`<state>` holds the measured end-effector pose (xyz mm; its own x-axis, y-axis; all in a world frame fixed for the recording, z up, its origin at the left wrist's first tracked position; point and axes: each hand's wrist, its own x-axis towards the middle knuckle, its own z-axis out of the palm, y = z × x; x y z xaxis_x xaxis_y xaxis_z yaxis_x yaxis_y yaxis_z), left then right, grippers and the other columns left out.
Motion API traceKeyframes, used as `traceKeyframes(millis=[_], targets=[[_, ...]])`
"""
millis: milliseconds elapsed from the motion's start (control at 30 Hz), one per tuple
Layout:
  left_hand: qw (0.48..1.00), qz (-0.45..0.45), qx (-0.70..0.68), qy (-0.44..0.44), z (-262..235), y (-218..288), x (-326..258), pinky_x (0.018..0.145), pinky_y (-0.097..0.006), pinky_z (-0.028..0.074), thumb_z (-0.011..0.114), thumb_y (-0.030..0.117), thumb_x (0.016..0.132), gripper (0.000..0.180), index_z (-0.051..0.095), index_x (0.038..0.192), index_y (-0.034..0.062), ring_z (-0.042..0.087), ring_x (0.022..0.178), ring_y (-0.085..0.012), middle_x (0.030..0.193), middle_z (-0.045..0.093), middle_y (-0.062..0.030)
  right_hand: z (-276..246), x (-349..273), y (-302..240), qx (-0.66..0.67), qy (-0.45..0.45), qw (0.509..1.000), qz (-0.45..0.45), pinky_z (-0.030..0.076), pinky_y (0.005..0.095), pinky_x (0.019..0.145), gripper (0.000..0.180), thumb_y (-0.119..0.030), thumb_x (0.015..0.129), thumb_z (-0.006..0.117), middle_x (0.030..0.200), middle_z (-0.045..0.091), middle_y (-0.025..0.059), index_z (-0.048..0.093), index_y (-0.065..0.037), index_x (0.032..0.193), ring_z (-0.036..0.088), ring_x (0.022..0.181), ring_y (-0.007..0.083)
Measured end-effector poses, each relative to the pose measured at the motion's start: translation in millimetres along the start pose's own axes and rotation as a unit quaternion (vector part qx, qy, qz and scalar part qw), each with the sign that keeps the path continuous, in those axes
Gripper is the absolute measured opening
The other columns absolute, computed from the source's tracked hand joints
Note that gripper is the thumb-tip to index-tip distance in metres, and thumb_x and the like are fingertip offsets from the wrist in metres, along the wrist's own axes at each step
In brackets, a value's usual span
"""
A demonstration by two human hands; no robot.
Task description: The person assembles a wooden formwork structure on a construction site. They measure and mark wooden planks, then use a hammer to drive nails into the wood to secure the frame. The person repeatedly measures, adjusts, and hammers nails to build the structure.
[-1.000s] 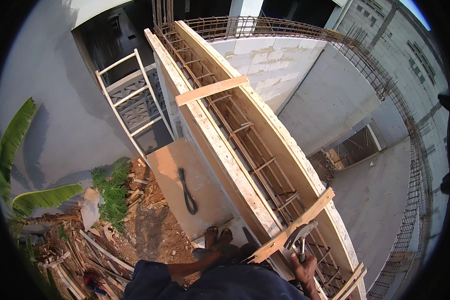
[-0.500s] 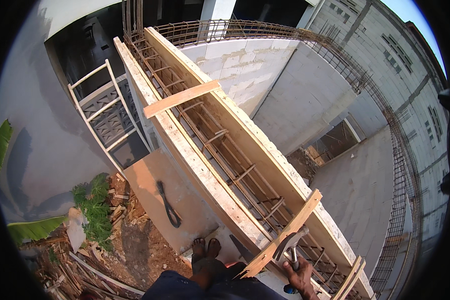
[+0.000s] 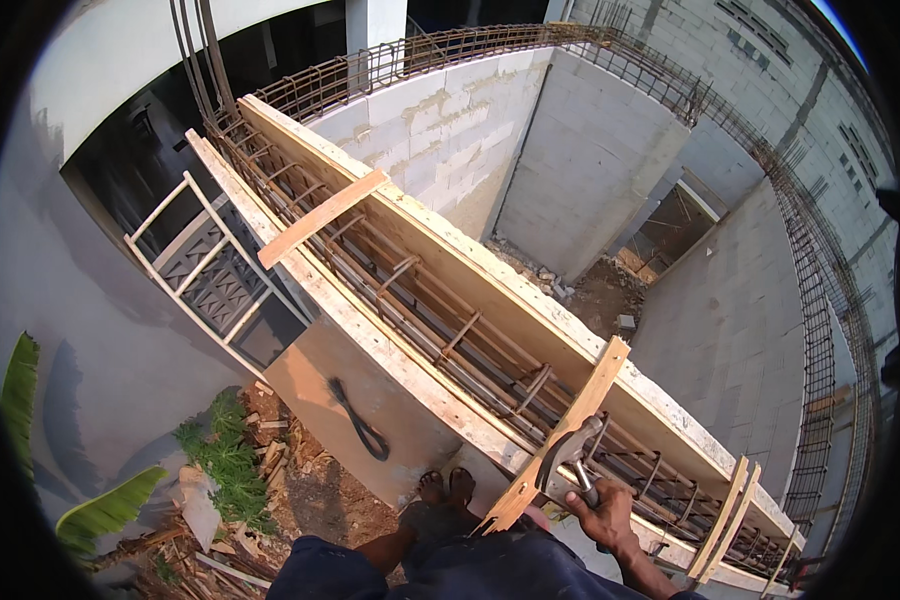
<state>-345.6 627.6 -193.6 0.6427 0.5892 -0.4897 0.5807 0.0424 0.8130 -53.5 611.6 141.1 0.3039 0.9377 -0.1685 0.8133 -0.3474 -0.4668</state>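
Observation:
My right hand (image 3: 606,514) is closed round the handle of a claw hammer (image 3: 573,446). The hammer's metal head lies over a wooden cross slat (image 3: 595,386), its curved claw at the slat's left side; I cannot tell whether it grips a nail. That slat spans two long formwork boards, and its near end is splintered. Between the near board (image 3: 370,328) and the far board (image 3: 490,262) runs a rusty rebar cage (image 3: 460,335). Bare skin at the lower edge may be my left forearm (image 3: 378,552); no left hand can be made out.
Another slat (image 3: 322,218) crosses the boards farther off, and paired slats (image 3: 727,520) stand nearer right. Below left are a board (image 3: 315,385) with a black looped strap (image 3: 360,420), a white ladder-like frame (image 3: 205,265) and wood scraps. Block walls (image 3: 610,150) drop away beyond the formwork.
My view has shifted, so the formwork sits lower and farther left in the picture. My right hand still grips the hammer at the same slat, the claw still beside it.

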Motion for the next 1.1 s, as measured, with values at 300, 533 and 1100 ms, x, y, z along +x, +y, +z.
traceKeyframes(millis=[300,533,1100], targets=[[0.999,0.012,0.035,-0.006,-8,6,-11,0.090,-0.041,0.052,0.056,0.019,0.090,0.036,0.062,0.122,0.0042,0.065,0.101,-0.0360,0.118,0.063,-0.0204,5,0,4,0.007,-0.001,1.000,0.022,0.043,0.0478,0.055,0.062,-0.058,0.081,0.071,0.060,0.055,0.0168,0.057,-0.001,0.061,0.057,0.059,0.0395],[0.986,0.149,0.071,-0.016,-38,9,-50,0.089,-0.041,0.052,0.056,0.019,0.090,0.036,0.062,0.123,0.0051,0.066,0.100,-0.0360,0.119,0.063,-0.0199,3,0,6,0.004,-0.011,1.000,0.013,0.044,0.0487,0.057,0.062,-0.060,0.080,0.071,0.061,0.056,0.0183,0.057,-0.001,0.063,0.058,0.061,0.0409],[0.733,0.273,-0.416,0.463,-327,228,-91,0.061,-0.026,0.044,0.064,0.021,0.097,0.017,0.063,0.098,0.0040,0.054,0.067,-0.0109,0.078,0.063,-0.0035,-71,31,-53,0.331,-0.084,0.939,0.040,0.041,0.0258,0.049,0.041,-0.039,0.086,0.076,0.065,0.062,0.0026,0.067,0.001,0.085,0.052,0.054,0.0078]])
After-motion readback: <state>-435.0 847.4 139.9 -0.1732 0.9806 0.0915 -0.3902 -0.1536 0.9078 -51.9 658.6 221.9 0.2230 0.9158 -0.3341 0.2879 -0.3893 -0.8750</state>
